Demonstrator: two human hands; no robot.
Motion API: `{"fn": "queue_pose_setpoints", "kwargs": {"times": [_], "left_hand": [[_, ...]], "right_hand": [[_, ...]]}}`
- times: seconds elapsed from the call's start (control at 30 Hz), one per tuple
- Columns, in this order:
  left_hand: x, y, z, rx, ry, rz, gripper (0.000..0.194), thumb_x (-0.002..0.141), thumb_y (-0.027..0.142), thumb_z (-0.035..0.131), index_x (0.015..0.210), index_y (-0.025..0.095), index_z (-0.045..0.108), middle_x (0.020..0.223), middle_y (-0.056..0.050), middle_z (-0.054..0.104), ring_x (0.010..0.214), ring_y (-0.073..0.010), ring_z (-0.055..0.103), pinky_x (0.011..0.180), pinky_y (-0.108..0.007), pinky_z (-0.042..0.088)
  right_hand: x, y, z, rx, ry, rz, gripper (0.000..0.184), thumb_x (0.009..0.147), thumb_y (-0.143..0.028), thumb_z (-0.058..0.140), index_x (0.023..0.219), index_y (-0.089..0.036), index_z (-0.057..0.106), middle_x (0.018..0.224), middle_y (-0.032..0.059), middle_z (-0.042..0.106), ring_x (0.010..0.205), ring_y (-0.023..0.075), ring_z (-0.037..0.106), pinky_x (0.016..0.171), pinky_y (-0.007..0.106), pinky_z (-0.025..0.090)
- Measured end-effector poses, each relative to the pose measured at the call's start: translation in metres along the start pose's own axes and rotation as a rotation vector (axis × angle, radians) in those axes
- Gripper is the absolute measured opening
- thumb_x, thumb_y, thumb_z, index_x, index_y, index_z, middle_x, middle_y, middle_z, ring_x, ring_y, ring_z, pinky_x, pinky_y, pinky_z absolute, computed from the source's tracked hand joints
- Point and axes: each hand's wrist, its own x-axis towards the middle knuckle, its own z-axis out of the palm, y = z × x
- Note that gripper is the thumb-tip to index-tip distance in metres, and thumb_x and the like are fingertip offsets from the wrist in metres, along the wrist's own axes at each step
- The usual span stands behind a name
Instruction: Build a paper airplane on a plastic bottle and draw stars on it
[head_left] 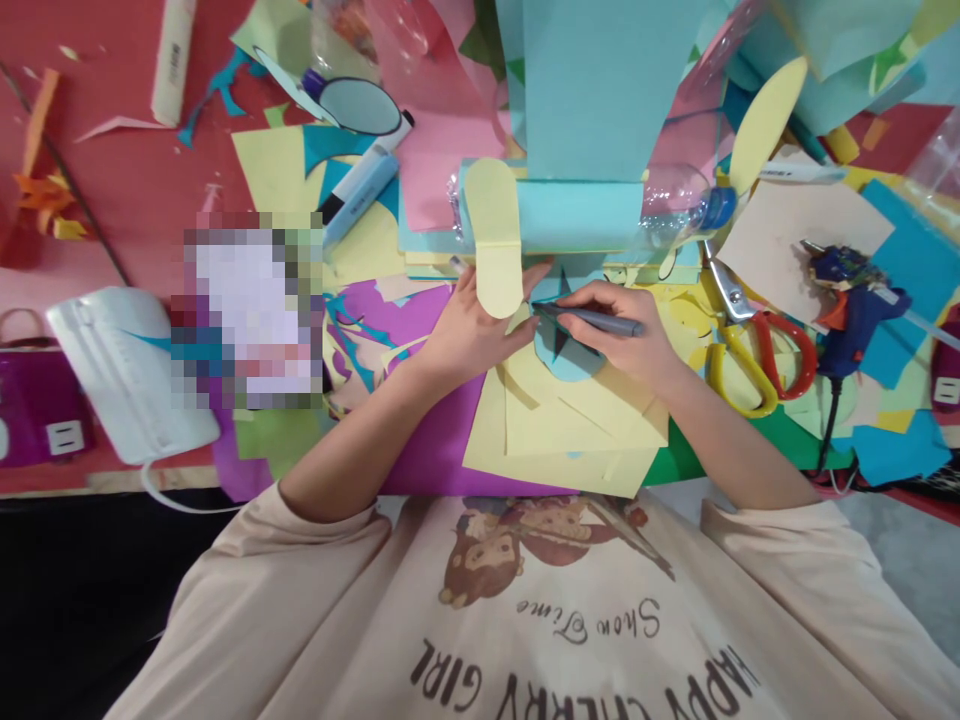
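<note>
My right hand (619, 325) is closed around a grey-blue marker (613, 322), its tip down at the left edge of a dark star shape on a light blue paper piece (574, 362). My left hand (469, 325) lies with fingers stretched out and thumb apart beside that piece, seeming to press on the paper. A pale yellow paper strip (499, 240) with rounded ends hides part of its fingers. This strip sits at the left end of a clear plastic bottle (671, 205) wrapped in light blue paper (581, 215). Yellow paper sheets (577, 425) lie beneath both hands.
Red-and-yellow-handled scissors (780, 350) and a blue glue gun (847, 330) with a cord lie to the right. At left are a white power strip (131, 375), a blurred-out phone-like object (251, 315) and a capped marker (367, 180). Paper scraps surround everything.
</note>
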Motion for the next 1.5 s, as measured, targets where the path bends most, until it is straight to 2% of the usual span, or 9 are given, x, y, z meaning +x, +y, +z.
{"fn": "queue_pose_setpoints", "kwargs": {"times": [0.33, 0.57, 0.8, 1.23, 1.5], "left_hand": [[0.0, 0.002, -0.002, -0.02, -0.012, -0.026, 0.053, 0.093, 0.029, 0.048, 0.145, 0.017, 0.045, 0.132, -0.015, 0.061, 0.13, -0.0299, 0.053, 0.113, -0.049, 0.038], [0.0, 0.001, -0.001, 0.006, -0.014, -0.02, 0.052, 0.094, 0.031, 0.046, 0.144, 0.016, 0.044, 0.134, -0.016, 0.059, 0.13, -0.0294, 0.053, 0.112, -0.047, 0.039], [-0.001, 0.0, -0.001, 0.015, -0.015, -0.017, 0.053, 0.095, 0.032, 0.045, 0.146, 0.017, 0.043, 0.134, -0.014, 0.059, 0.13, -0.0278, 0.053, 0.112, -0.045, 0.038], [-0.002, -0.001, -0.001, 0.011, -0.01, -0.002, 0.053, 0.096, 0.031, 0.046, 0.146, 0.016, 0.043, 0.136, -0.016, 0.058, 0.132, -0.0303, 0.051, 0.114, -0.047, 0.037], [-0.002, -0.001, 0.0, 0.024, 0.006, 0.006, 0.052, 0.095, 0.03, 0.048, 0.145, 0.016, 0.044, 0.132, -0.015, 0.06, 0.129, -0.0285, 0.054, 0.113, -0.045, 0.039]], "right_hand": [[-0.001, -0.001, -0.006, 0.024, 0.04, 0.041, 0.018, 0.083, -0.036, 0.067, 0.083, -0.018, 0.069, 0.069, -0.0015, 0.063, 0.058, 0.0092, 0.05, 0.053, 0.024, 0.038], [-0.003, -0.002, -0.01, 0.038, 0.095, 0.072, 0.015, 0.081, -0.034, 0.069, 0.08, -0.019, 0.067, 0.066, -0.0022, 0.061, 0.057, 0.0097, 0.051, 0.053, 0.025, 0.04], [-0.002, -0.002, -0.009, 0.074, 0.164, 0.042, 0.013, 0.081, -0.032, 0.068, 0.076, -0.022, 0.062, 0.068, -0.0017, 0.062, 0.061, 0.011, 0.056, 0.056, 0.026, 0.044], [-0.002, -0.002, -0.01, 0.095, 0.076, 0.073, 0.012, 0.079, -0.028, 0.067, 0.073, -0.019, 0.062, 0.063, -0.0032, 0.059, 0.055, 0.0082, 0.048, 0.051, 0.023, 0.035], [-0.003, -0.008, -0.013, 0.033, 0.021, 0.08, 0.011, 0.076, -0.023, 0.065, 0.067, -0.018, 0.062, 0.062, -0.0031, 0.061, 0.055, 0.0081, 0.047, 0.051, 0.023, 0.035]]}}
